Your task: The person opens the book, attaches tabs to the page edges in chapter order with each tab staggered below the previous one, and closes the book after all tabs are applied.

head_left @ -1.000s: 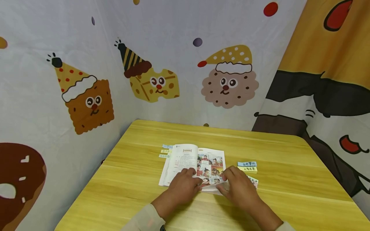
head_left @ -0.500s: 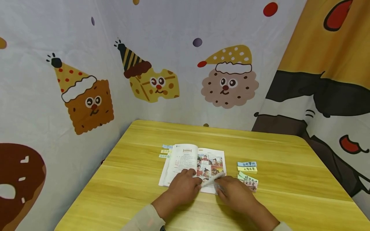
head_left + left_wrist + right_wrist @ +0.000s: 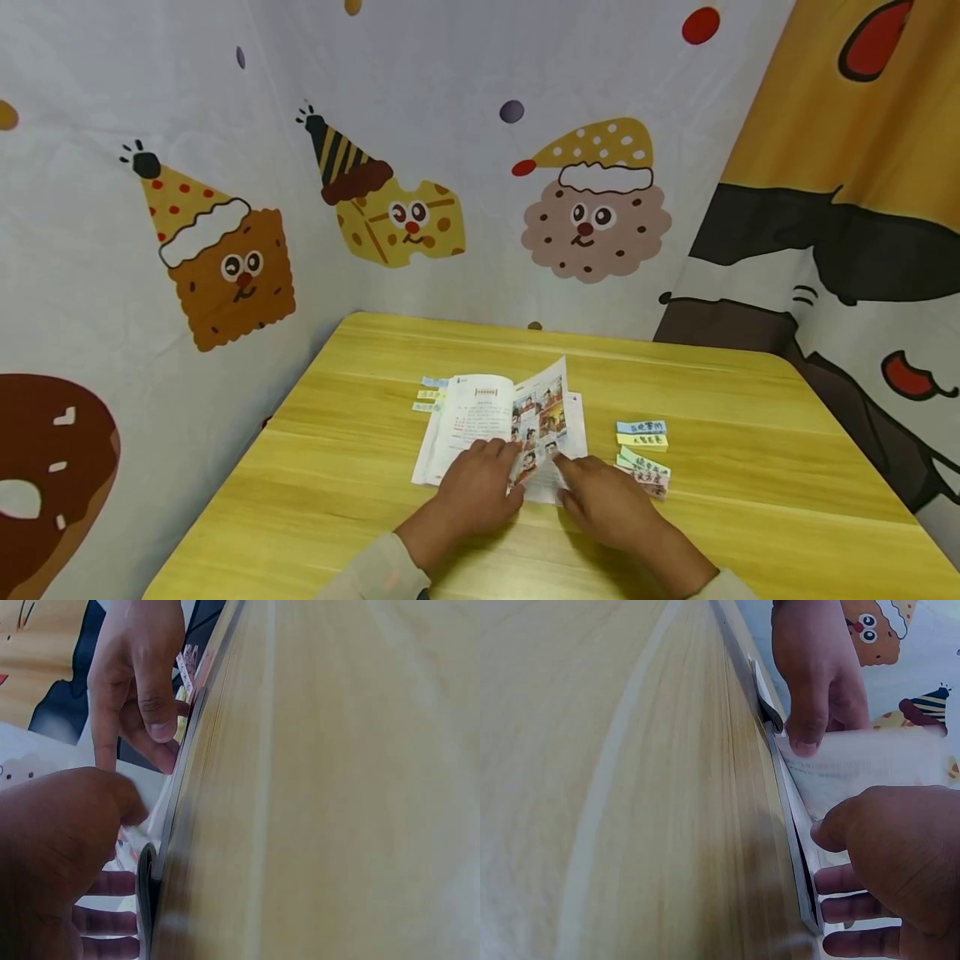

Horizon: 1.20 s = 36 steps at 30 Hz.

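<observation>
An open book [image 3: 468, 412] lies on the table, text on its left page and colour comic panels on a right-hand leaf [image 3: 557, 377]. That leaf stands partly raised and leans toward the spine, baring the page [image 3: 576, 425] beneath. My left hand [image 3: 480, 487] rests on the lower left page by the spine, fingers extended, thumb near the bottom edge. With its index finger stretched out, my right hand [image 3: 611, 504] touches the raised leaf low down; its thumb lies by the book's lower edge. In the right wrist view the leaf [image 3: 877, 761] rises between both hands.
Blue, yellow and green paper tabs [image 3: 429, 394] stick out from the book's left side. Right of the book lie handwritten strips: blue [image 3: 641, 427], yellow [image 3: 641, 442], green [image 3: 636, 458] and pink [image 3: 651, 482]. A cartoon-printed curtain [image 3: 480, 283] hangs behind the wooden table [image 3: 300, 500].
The leaf's lower right corner first curled up under my right hand; now the whole leaf stands raised toward the left. My right hand shifted slightly down and left; my left hand stayed nearly still.
</observation>
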### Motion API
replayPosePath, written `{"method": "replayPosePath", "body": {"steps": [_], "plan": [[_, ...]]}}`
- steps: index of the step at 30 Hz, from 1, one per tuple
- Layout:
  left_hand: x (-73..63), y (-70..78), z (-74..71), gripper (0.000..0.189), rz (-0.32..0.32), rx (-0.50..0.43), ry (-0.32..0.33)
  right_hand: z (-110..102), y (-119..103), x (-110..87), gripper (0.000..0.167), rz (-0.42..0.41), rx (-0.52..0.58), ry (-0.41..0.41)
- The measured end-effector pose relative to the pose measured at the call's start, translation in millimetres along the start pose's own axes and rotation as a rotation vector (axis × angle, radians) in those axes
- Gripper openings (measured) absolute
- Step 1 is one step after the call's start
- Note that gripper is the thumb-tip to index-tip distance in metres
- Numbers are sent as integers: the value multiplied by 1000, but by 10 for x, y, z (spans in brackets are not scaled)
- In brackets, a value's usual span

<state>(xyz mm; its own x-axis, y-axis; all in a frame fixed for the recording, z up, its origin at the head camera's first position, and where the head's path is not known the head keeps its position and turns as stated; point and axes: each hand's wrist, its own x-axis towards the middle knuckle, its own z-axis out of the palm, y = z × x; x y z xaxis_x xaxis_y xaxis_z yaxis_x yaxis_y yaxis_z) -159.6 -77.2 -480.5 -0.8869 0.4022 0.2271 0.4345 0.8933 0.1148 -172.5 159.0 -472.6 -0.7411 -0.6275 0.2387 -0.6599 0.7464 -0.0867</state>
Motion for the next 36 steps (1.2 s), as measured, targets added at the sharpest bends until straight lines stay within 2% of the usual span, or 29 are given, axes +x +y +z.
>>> {"method": "replayPosePath", "body": {"steps": [4, 10, 16, 20, 23, 26, 32, 36], "plan": [[19, 2, 32, 55, -49, -12, 28, 5, -3, 7, 74, 28, 16, -24], [23, 3, 18, 63, -143, -98, 56, -3, -20, 13, 68, 26, -2, -32], [31, -2, 1, 63, -241, -121, 101, -9, -49, 11, 61, 42, 1, -34], [34, -11, -2, 81, -291, -129, 121, -6, -58, 9, 58, 51, 4, -37], [30, -23, 7, 100, -305, -119, 132, 1, -59, 8, 56, 57, -1, -37], [22, -35, 18, 108, -312, -108, 149, 7, -60, 7, 54, 61, 0, -39], [14, -48, 11, 97, -292, -62, 196, 21, -51, 18, 51, 70, 3, -56], [22, -51, -1, 83, -265, 24, 181, 13, -51, 18, 48, 68, 2, -67]]}}
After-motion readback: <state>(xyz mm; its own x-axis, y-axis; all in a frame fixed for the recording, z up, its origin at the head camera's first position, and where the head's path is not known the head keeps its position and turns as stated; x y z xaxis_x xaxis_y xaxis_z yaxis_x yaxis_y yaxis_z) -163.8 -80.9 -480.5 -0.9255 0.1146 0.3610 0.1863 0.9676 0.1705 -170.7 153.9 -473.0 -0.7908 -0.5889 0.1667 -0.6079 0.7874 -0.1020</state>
